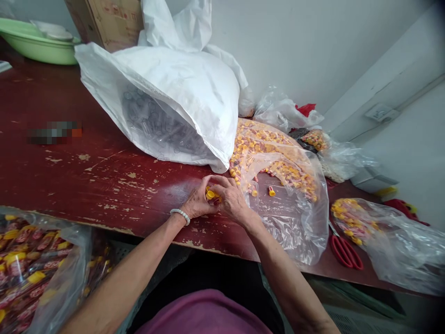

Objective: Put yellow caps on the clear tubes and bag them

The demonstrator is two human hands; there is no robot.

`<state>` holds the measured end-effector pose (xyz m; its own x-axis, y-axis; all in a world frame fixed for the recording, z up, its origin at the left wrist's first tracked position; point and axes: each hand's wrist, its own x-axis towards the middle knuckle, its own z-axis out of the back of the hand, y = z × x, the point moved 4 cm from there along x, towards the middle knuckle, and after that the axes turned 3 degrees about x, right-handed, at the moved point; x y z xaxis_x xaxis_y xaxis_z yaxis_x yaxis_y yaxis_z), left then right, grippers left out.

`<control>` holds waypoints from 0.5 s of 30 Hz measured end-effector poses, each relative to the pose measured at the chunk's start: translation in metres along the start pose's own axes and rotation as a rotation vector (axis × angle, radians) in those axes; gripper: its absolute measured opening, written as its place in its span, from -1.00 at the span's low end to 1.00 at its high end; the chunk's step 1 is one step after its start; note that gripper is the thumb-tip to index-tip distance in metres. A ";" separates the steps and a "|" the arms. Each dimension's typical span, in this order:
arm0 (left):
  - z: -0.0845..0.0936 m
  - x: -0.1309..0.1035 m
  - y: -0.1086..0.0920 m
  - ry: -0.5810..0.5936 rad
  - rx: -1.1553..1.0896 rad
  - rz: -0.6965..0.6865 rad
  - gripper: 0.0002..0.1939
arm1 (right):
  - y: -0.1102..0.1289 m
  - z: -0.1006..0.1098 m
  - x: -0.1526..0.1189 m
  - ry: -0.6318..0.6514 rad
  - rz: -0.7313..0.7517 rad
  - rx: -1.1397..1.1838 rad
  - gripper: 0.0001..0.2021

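Note:
Several small yellow-and-red pieces (pixel 210 194) are gathered between my two hands, above the dark red table. My left hand (pixel 200 200) wears a pale bead bracelet and curls around them from the left. On the other side, my right hand (pixel 231 197) has its fingers bent over the same pieces. Just right of my hands, a clear plastic bag (pixel 302 227) lies spread out, holding many yellow-and-red pieces (pixel 271 139). One loose piece (pixel 271 190) stands apart near the bag's opening. A white sack (pixel 187 83) full of clear plastic tubes (pixel 156 123) gapes open beyond my hands.
Red-handled scissors (pixel 346 253) lie at the right, beside another bag of yellow pieces (pixel 351 218). A large bag of filled tubes (pixel 31 264) is at the lower left. A green basin (pixel 45 51) and a cardboard box (pixel 114 23) stand at the back left of the table (pixel 69 181).

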<state>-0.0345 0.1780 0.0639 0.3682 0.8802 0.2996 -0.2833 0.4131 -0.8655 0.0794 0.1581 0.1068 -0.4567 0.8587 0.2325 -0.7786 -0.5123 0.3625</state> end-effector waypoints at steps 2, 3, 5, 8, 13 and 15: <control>0.001 -0.001 0.000 -0.023 -0.002 -0.002 -0.18 | -0.003 0.003 -0.002 -0.055 0.017 0.132 -0.62; 0.001 -0.001 0.001 -0.030 0.000 -0.006 -0.17 | -0.004 0.006 -0.004 -0.128 0.017 0.198 -0.62; 0.001 -0.002 0.003 -0.033 0.001 -0.004 -0.16 | -0.004 0.010 -0.013 -0.297 0.000 0.269 -0.62; 0.001 -0.001 0.007 -0.035 -0.027 -0.006 -0.19 | 0.008 0.001 -0.024 -0.316 0.036 0.200 -0.49; 0.001 0.001 0.010 -0.047 -0.044 0.005 -0.41 | 0.022 -0.027 -0.028 -0.280 0.084 0.036 -0.51; -0.001 0.001 0.008 -0.042 -0.043 0.023 -0.41 | 0.022 -0.033 -0.030 -0.319 0.089 0.021 -0.53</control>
<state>-0.0361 0.1817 0.0570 0.3244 0.8987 0.2952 -0.2523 0.3830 -0.8886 0.0618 0.1214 0.0778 -0.3625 0.7639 0.5340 -0.7307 -0.5886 0.3460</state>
